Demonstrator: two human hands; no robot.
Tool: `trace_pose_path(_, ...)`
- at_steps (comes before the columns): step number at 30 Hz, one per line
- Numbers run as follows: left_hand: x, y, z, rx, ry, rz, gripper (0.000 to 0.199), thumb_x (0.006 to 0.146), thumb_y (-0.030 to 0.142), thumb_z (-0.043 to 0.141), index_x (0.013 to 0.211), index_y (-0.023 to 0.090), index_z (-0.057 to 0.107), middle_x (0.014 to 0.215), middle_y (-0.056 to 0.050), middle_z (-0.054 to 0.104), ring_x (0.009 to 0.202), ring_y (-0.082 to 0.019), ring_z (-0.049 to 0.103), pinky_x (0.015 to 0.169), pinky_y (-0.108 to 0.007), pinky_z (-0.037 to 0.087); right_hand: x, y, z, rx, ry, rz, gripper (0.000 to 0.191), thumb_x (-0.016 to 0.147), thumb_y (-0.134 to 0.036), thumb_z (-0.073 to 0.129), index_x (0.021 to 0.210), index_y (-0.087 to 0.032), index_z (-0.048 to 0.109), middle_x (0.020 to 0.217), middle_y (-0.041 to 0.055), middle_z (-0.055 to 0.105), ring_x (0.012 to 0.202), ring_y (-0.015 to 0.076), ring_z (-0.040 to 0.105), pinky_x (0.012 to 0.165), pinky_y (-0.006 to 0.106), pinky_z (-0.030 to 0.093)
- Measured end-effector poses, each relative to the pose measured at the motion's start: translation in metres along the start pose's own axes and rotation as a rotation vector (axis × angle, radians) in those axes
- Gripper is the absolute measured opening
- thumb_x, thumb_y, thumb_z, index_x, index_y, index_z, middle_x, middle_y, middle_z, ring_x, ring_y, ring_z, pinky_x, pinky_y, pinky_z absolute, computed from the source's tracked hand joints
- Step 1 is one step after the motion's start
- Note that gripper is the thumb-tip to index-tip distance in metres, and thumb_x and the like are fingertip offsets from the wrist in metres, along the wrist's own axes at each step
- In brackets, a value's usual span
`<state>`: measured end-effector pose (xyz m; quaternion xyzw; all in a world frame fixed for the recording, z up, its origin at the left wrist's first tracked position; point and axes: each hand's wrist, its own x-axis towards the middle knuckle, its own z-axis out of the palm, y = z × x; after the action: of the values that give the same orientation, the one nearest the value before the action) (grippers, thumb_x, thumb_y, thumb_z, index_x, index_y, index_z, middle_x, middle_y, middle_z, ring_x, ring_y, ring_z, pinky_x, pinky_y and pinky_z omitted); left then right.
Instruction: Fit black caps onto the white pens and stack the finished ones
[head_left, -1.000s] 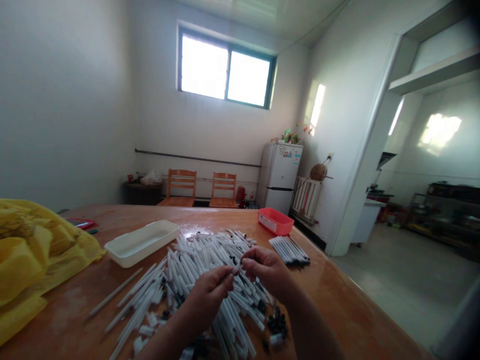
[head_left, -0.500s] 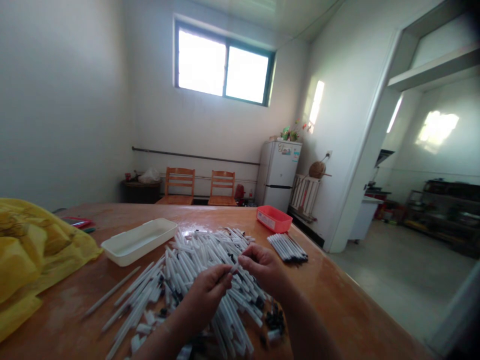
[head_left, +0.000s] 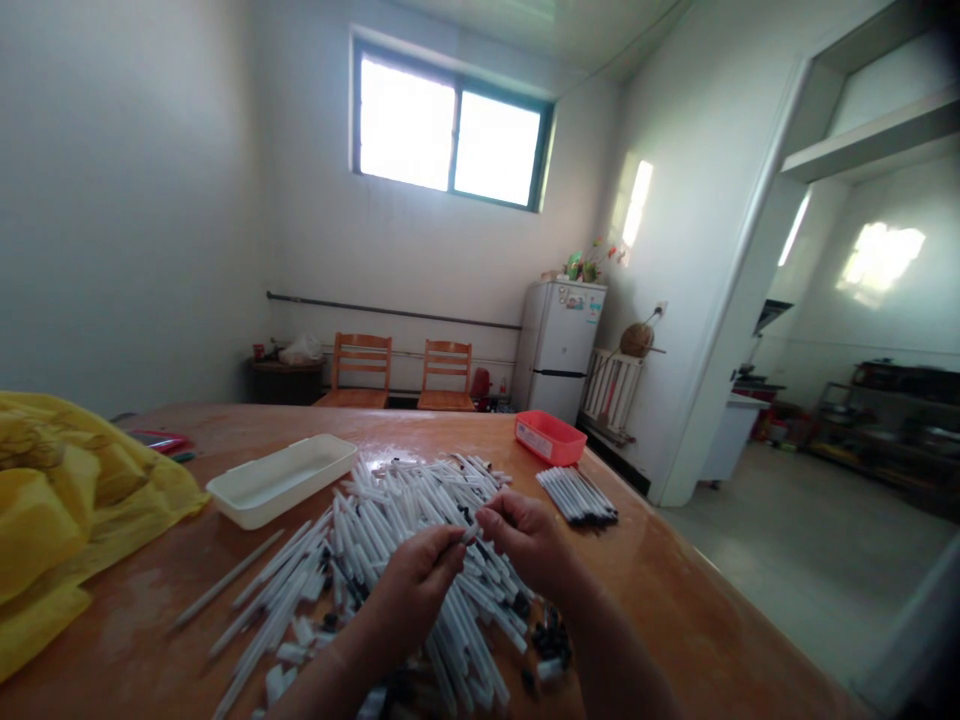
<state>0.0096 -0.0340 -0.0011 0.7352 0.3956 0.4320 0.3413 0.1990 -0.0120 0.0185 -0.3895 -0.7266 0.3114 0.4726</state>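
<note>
Above a heap of white pen barrels (head_left: 390,510), my left hand (head_left: 424,575) pinches a small whitish piece (head_left: 470,534) between thumb and fingers. My right hand (head_left: 525,530) is closed close beside it, its fingertips near that piece; what they grip is too small to make out. Small black parts (head_left: 551,636) lie below my right wrist. To the right, a row of white pens with dark ends (head_left: 577,495) lies side by side on the table.
A white tray (head_left: 281,482) stands left of the heap, and a red basket (head_left: 550,440) behind the pen row. Yellow plastic (head_left: 82,490) covers the wooden table's (head_left: 712,640) left end. Two chairs (head_left: 361,365), a fridge (head_left: 562,340) and a doorway are beyond.
The view has shifted very slightly. Both hands hold nearly the same pose, still close together over the heap.
</note>
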Motion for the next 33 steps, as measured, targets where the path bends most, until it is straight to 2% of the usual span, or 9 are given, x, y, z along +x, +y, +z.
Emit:
trace_pose_path(5, -0.0004, 0.001, 0.0016, 0.031, 0.023, 0.028, 0.024, 0.093, 0.036, 0.054, 0.095, 0.02, 0.071, 0.088, -0.006, 0.067, 0.084, -0.021, 0.059, 0.079, -0.03, 0.043, 0.0023, 0.0091, 0.0028, -0.201, 0.117, -0.047, 0.044, 0.091, -0.047, 0.06, 0.059, -0.019, 0.046, 0.057, -0.0044, 0.041, 0.056, 0.0107, 0.037, 0.053, 0.025, 0.027)
trace_pose_path(9, 0.0001, -0.0013, 0.0026, 0.029, 0.013, 0.016, 0.026, 0.095, 0.036, 0.05, 0.097, 0.019, 0.07, 0.084, -0.005, 0.067, 0.079, -0.02, 0.058, 0.074, -0.029, 0.043, 0.0019, 0.0061, 0.0019, -0.056, 0.025, -0.004, 0.039, 0.096, -0.048, 0.05, 0.072, -0.018, 0.058, 0.062, -0.0029, 0.049, 0.058, 0.0116, 0.044, 0.053, 0.024, 0.031)
trace_pose_path(12, 0.0, -0.0021, 0.0021, 0.029, 0.005, 0.014, 0.026, 0.096, 0.036, 0.049, 0.096, 0.019, 0.069, 0.083, -0.004, 0.067, 0.078, -0.019, 0.058, 0.073, -0.028, 0.044, 0.0001, 0.0026, 0.0014, 0.007, -0.031, 0.009, 0.033, 0.096, -0.045, 0.052, 0.082, -0.017, 0.064, 0.066, -0.0018, 0.055, 0.06, 0.0123, 0.049, 0.054, 0.024, 0.035)
trace_pose_path(18, -0.0002, -0.0011, 0.0022, 0.044, 0.004, 0.025, 0.025, 0.095, 0.036, 0.051, 0.096, 0.018, 0.069, 0.087, -0.005, 0.066, 0.082, -0.02, 0.058, 0.077, -0.029, 0.044, 0.0019, 0.0091, 0.005, -0.148, 0.09, -0.012, 0.046, 0.093, -0.05, 0.055, 0.061, -0.017, 0.052, 0.057, -0.0041, 0.044, 0.055, 0.0103, 0.04, 0.052, 0.024, 0.029)
trace_pose_path(21, 0.0, -0.0024, 0.0027, 0.037, -0.003, 0.025, 0.027, 0.096, 0.036, 0.05, 0.102, 0.018, 0.069, 0.088, -0.005, 0.067, 0.082, -0.02, 0.058, 0.077, -0.029, 0.044, 0.0027, 0.0087, 0.0042, -0.048, 0.028, 0.017, 0.042, 0.097, -0.05, 0.048, 0.073, -0.017, 0.06, 0.063, -0.0018, 0.055, 0.057, 0.0116, 0.049, 0.053, 0.024, 0.034)
trace_pose_path(24, -0.0001, -0.0034, 0.0025, 0.03, -0.003, 0.023, 0.029, 0.097, 0.036, 0.049, 0.105, 0.019, 0.07, 0.085, -0.004, 0.066, 0.079, -0.019, 0.058, 0.075, -0.029, 0.044, 0.0014, 0.005, 0.0021, 0.04, -0.025, 0.022, 0.035, 0.097, -0.046, 0.05, 0.085, -0.017, 0.065, 0.069, -0.0002, 0.061, 0.061, 0.0128, 0.054, 0.056, 0.024, 0.039)
trace_pose_path(26, -0.0003, -0.0028, 0.0022, 0.03, 0.0, 0.027, 0.028, 0.096, 0.035, 0.05, 0.106, 0.019, 0.071, 0.086, -0.004, 0.067, 0.08, -0.019, 0.058, 0.076, -0.029, 0.044, 0.0003, 0.0037, 0.0017, 0.003, -0.014, 0.009, 0.033, 0.095, -0.044, 0.054, 0.08, -0.017, 0.064, 0.065, -0.0012, 0.058, 0.06, 0.0122, 0.051, 0.055, 0.023, 0.038)
trace_pose_path(30, -0.0006, -0.0002, 0.0018, 0.032, 0.006, 0.031, 0.026, 0.095, 0.035, 0.052, 0.104, 0.019, 0.071, 0.089, -0.005, 0.067, 0.084, -0.02, 0.059, 0.078, -0.029, 0.043, 0.0008, 0.0054, 0.0042, -0.129, 0.083, -0.018, 0.042, 0.093, -0.047, 0.057, 0.064, -0.017, 0.055, 0.058, -0.0033, 0.048, 0.056, 0.0107, 0.043, 0.053, 0.023, 0.032)
trace_pose_path(33, -0.0006, -0.0006, 0.0023, 0.021, -0.003, 0.018, 0.027, 0.096, 0.036, 0.051, 0.102, 0.019, 0.07, 0.087, -0.005, 0.066, 0.081, -0.019, 0.058, 0.075, -0.029, 0.044, 0.0017, 0.0047, 0.0042, -0.091, 0.06, -0.01, 0.044, 0.096, -0.048, 0.05, 0.067, -0.017, 0.057, 0.061, -0.0021, 0.052, 0.057, 0.0113, 0.047, 0.053, 0.023, 0.034)
